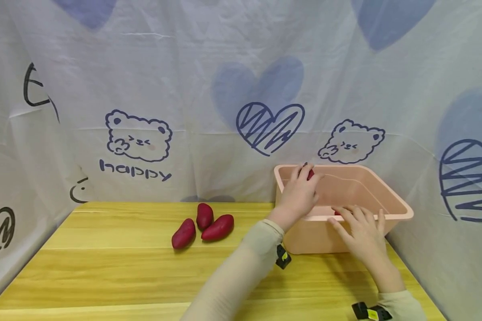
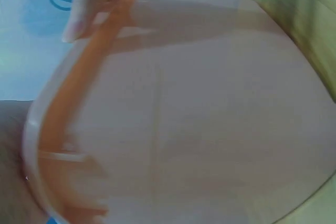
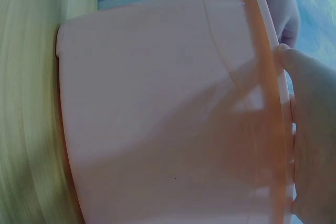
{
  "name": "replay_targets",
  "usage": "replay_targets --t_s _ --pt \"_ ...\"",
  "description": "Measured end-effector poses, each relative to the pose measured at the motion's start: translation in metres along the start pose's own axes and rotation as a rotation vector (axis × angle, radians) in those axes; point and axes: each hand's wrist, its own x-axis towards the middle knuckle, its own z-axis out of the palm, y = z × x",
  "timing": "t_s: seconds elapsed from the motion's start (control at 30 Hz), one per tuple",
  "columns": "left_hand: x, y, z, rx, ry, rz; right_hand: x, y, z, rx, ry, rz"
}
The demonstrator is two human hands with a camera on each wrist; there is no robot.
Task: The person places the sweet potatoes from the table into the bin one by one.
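Note:
My left hand [image 1: 299, 194] reaches over the left end of the rim of a peach-coloured plastic tub [image 1: 329, 236]. It grips a dark red sweet potato [image 1: 310, 174], mostly hidden by the fingers. Over the tub's near rim lie the spread fingers of my right hand [image 1: 361, 232]; its thumb touches the rim in the right wrist view. By those fingertips, a bit of red [image 1: 337, 213] shows inside the tub, the rest of it covered. On the table left of the tub, three dark red sweet potatoes [image 1: 218, 228] lie close together.
The tub stands at the right back of the yellow wooden table [image 1: 124, 272]. A pale cloth [image 1: 201, 151] printed with hearts and bears hangs behind and along both sides. Black wrist straps [image 1: 283, 257] sit on both forearms.

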Motion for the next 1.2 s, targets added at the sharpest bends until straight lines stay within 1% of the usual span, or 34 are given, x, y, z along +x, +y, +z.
replay_targets --t_s 0.13,0.3,0.57,0.77,0.87,1.03,1.2 --pt "-0.0014 0.0000 0.0054 0.026 0.000 0.022 -0.0005 0.0000 0.0003 -0.003 0.005 -0.004" --pt "-0.0001 0.0019 0.0080 0.038 -0.035 0.048 0.0005 0.0000 -0.0036 -0.014 -0.002 -0.002" --pt "-0.0011 0.0019 0.0096 0.025 -0.087 0.025 -0.0005 0.0015 -0.0021 -0.015 -0.010 -0.005" --pt "-0.0026 0.0001 0.0085 0.008 -0.090 0.017 -0.0003 -0.0001 -0.0007 -0.008 -0.008 -0.004" --pt "-0.0028 0.0002 0.0082 0.016 -0.088 0.022 -0.0004 -0.0002 -0.0006 -0.007 -0.006 -0.004" --pt "-0.0034 0.0009 0.0071 0.026 -0.109 0.015 -0.0007 -0.0009 -0.0011 -0.010 -0.013 -0.001" --pt "-0.0033 0.0015 0.0066 0.014 -0.128 -0.005 -0.0006 -0.0010 -0.0016 -0.010 -0.016 0.001"
